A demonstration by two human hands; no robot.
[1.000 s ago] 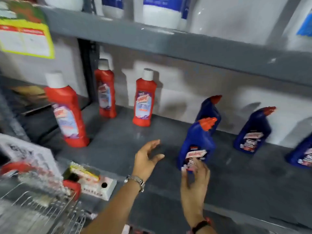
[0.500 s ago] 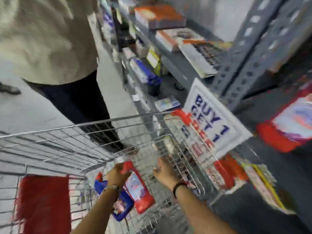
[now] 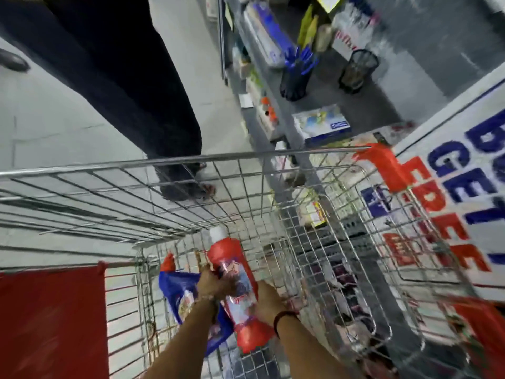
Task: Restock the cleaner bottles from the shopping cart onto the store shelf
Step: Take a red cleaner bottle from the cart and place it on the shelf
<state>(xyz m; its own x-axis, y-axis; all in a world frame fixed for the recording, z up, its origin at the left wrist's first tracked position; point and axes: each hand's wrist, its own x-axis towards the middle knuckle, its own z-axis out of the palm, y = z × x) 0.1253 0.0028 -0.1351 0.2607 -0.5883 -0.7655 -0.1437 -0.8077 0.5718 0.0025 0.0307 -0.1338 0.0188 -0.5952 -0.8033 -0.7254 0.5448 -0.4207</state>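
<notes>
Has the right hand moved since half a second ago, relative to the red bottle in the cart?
Yes. The right hand, then apart from the red bottle, now touches its right side inside the cart.

Both my hands are working deep in the shopping cart [image 3: 246, 170]; wire walls are closing in on three sides, top is standing open. Red cleaner bottle [image 3: 237, 285] is filling the gap between left hand [image 3: 214, 283] and right hand [image 3: 269, 299]; blue cleaner bottle [image 3: 180, 294] is crowding the left wall. Offer sign [image 3: 461, 192] is overhanging the cart's right rim. A person's legs [image 3: 153, 105] are blocking the aisle beyond the front rim.
</notes>
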